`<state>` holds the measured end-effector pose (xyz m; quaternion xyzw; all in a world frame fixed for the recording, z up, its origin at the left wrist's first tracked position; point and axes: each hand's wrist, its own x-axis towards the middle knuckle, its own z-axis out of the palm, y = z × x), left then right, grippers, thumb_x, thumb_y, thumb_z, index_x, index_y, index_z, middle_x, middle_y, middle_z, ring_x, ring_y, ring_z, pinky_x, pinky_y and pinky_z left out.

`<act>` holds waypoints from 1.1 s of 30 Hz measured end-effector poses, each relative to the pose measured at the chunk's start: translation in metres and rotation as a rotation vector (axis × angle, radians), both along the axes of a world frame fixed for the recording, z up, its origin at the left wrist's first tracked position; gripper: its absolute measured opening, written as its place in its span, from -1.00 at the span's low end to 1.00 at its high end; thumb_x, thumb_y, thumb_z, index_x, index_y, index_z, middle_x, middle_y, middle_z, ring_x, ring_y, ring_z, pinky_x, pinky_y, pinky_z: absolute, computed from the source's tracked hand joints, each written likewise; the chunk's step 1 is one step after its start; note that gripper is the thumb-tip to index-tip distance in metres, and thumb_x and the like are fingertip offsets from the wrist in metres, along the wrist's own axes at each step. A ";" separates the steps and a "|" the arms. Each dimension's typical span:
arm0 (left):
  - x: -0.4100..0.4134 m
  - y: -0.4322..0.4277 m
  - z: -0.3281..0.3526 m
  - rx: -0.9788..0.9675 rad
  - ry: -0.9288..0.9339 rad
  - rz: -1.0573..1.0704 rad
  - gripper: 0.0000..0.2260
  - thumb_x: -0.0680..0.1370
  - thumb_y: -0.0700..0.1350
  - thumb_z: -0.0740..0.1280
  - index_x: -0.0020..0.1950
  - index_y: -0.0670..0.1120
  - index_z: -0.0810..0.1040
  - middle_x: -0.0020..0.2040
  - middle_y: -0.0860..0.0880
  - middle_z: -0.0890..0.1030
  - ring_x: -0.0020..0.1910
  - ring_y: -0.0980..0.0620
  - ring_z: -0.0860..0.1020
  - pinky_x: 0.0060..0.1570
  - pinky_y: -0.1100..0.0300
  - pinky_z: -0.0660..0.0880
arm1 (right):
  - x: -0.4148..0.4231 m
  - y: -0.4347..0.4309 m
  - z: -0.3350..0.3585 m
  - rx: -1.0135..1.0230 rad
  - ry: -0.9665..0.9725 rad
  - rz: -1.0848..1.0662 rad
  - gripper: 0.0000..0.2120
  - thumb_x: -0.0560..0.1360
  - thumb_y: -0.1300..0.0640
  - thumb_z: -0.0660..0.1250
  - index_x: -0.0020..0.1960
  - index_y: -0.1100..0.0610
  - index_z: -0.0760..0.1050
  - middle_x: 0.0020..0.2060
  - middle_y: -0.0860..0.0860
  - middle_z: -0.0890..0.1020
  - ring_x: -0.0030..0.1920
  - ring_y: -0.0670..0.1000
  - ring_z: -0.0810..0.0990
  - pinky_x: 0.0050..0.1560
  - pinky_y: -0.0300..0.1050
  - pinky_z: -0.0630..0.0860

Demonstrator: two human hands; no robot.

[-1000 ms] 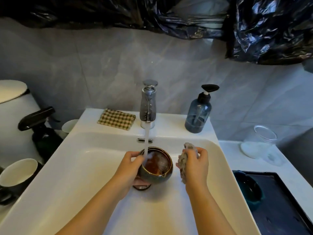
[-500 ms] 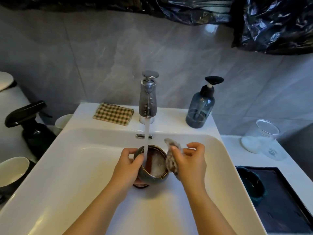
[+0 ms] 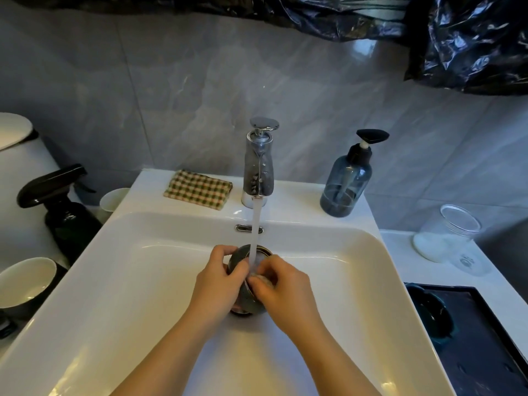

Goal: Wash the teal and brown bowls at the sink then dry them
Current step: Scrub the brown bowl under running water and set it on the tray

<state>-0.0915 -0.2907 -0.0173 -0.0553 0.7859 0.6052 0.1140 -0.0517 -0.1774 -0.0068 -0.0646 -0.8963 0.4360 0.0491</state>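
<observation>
Gripping brown bowl [image 3: 252, 304] with left hand [image 3: 219, 279], right hand [image 3: 286, 287] pinching sponge [image 3: 261, 278] inside

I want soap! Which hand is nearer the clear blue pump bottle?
Right. The right hand, pinching a pale sponge at the round brown bowl's rim, is below and left of the clear blue pump bottle. The left hand grips that bowl's other side, farther left.

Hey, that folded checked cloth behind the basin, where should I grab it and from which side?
Pinch the checked cloth at its near edge, coming from the front over the sink rim. It lies flat and folded, so that thick edge probably lifts all layers together; the tap stands close to its right end.
</observation>
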 end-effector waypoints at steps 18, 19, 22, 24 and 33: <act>-0.005 -0.005 0.001 0.008 -0.027 0.009 -0.96 0.55 -0.02 0.24 -0.05 0.14 0.41 -0.13 -0.16 0.62 -0.14 -0.15 0.62 -0.25 -0.06 0.63 | 0.001 -0.003 0.000 -0.335 -0.114 0.055 -0.86 0.46 0.24 0.25 -0.08 0.01 0.40 -0.24 -0.08 0.61 -0.22 -0.09 0.57 -0.18 -0.22 0.53; -0.005 -0.004 0.002 0.019 -0.037 0.002 -0.96 0.55 -0.02 0.24 -0.02 0.12 0.41 -0.12 -0.16 0.62 -0.15 -0.14 0.62 -0.32 0.01 0.62 | 0.001 -0.005 -0.001 -0.277 -0.092 0.076 -0.86 0.49 0.20 0.24 0.00 0.00 0.42 -0.12 -0.07 0.62 -0.10 -0.08 0.58 -0.06 -0.19 0.55; -0.004 -0.003 0.002 0.003 -0.025 -0.011 -0.94 0.55 0.02 0.26 0.00 0.12 0.41 -0.14 -0.16 0.62 -0.15 -0.12 0.62 -0.27 0.00 0.63 | -0.001 -0.006 0.000 0.098 0.012 0.106 -0.74 0.54 0.15 0.14 0.20 -0.03 0.39 0.10 -0.11 0.52 0.12 -0.10 0.43 0.23 -0.17 0.41; -0.004 -0.004 0.002 -0.012 -0.001 0.012 -0.95 0.55 0.02 0.26 -0.07 0.16 0.40 -0.19 -0.15 0.62 -0.17 -0.11 0.63 -0.14 -0.10 0.62 | -0.001 -0.005 0.006 0.296 0.013 0.079 -0.71 0.57 0.13 0.07 0.26 -0.02 0.36 0.08 -0.10 0.56 0.10 -0.05 0.43 0.32 -0.14 0.29; -0.003 -0.001 0.002 0.027 -0.072 0.001 -0.95 0.56 -0.03 0.23 0.00 0.07 0.41 -0.12 -0.14 0.61 -0.15 -0.13 0.61 -0.36 0.06 0.60 | 0.001 -0.006 0.002 -0.247 -0.104 0.045 -0.97 0.52 0.08 0.26 -0.05 -0.02 0.43 -0.30 -0.10 0.55 -0.27 -0.09 0.51 -0.15 -0.05 0.55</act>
